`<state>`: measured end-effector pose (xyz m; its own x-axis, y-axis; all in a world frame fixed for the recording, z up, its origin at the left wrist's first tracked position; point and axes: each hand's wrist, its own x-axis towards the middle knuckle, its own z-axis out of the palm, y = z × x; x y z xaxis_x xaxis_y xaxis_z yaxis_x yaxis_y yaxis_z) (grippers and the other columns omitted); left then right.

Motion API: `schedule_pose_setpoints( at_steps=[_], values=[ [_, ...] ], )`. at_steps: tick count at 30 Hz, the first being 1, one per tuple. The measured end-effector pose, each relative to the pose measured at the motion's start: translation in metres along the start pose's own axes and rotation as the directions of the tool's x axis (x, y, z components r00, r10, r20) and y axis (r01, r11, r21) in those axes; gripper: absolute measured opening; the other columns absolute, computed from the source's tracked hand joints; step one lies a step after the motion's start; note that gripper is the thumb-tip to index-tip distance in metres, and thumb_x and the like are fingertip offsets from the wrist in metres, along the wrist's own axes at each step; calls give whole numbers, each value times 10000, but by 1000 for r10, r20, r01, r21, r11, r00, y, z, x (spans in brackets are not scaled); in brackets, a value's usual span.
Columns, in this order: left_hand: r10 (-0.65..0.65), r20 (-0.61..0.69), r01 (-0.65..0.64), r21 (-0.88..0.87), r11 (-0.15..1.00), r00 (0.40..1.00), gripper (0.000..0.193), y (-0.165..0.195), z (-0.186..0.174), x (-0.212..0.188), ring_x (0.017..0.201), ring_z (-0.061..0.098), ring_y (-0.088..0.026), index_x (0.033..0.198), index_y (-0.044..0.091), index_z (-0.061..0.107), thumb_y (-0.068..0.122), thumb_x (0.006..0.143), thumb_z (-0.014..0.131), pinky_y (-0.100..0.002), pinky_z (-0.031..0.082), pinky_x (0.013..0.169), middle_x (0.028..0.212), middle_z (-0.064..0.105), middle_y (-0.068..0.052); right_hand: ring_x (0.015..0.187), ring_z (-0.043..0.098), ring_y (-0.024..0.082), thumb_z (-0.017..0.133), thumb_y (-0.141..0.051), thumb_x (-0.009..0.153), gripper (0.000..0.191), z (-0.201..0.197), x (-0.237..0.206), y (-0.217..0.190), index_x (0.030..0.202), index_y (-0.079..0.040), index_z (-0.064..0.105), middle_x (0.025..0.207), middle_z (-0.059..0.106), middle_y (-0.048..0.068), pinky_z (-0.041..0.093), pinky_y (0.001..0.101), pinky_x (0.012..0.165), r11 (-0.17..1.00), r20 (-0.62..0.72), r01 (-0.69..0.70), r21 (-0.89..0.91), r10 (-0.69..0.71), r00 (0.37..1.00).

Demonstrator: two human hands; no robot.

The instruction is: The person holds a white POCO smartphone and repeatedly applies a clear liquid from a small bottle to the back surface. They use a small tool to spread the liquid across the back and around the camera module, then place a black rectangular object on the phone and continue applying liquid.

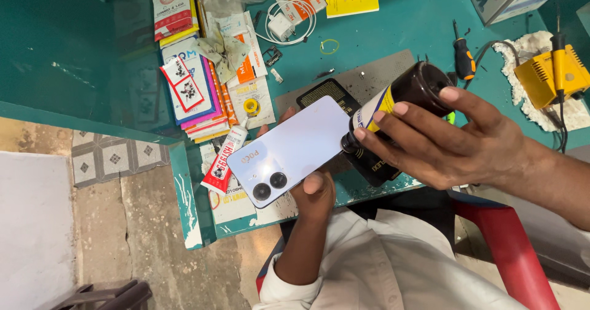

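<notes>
Where clutter spreads, teal workbench [418, 33].

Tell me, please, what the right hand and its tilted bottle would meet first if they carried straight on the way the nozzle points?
Most likely the phone: the bottle in the right hand already has its nozzle at the back panel's edge.

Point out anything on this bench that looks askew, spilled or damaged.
Nothing looks spilled or broken. The dark bottle in the right hand is tipped, mouth down, onto the pale phone held camera-side up by the left hand. The glue tube lies slanted among overlapping packets; the white cable sits loosely coiled.
</notes>
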<state>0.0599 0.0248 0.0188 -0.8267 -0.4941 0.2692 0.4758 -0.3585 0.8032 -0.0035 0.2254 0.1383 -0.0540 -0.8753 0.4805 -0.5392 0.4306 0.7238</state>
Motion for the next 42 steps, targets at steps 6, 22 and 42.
schedule_pose_setpoints(
  at_steps=[6, 22, 42],
  values=[
    [2, 6, -2, 2, 1000, 1000, 1336, 3, 1, -2, 1525, 362, -335, 1619, 83, 44, 824, 716, 693, -525, 343, 1274, 1634, 329, -231, 1300, 483, 109, 658, -417, 997, 413, -1, -2, 2, 1408, -391, 682, 1222, 643, -109, 241, 451, 1260, 1000, 42, 9, -24, -8, 999],
    [-281, -110, 239, -293, 926, 953, 1237, 5, -27, 8, 1468, 401, -346, 1580, 211, 183, 819, 622, 676, -569, 380, 1193, 1607, 373, -184, 1220, 586, 256, 932, -173, 768, 481, 30, -47, 11, 1215, -203, 755, 1217, 660, 49, 421, 481, 1111, 840, 259, -541, 39, 515, 817],
    [-218, 17, 206, -402, 892, 976, 1216, 9, -25, 3, 1441, 450, -353, 1656, 285, 228, 884, 667, 606, -611, 395, 1183, 1593, 422, -184, 1089, 594, 260, 866, -221, 993, 624, 102, -77, -94, 1420, 41, 494, 1225, 601, 200, 513, 338, 976, -240, 534, -726, 644, 821, 202]
  ],
)
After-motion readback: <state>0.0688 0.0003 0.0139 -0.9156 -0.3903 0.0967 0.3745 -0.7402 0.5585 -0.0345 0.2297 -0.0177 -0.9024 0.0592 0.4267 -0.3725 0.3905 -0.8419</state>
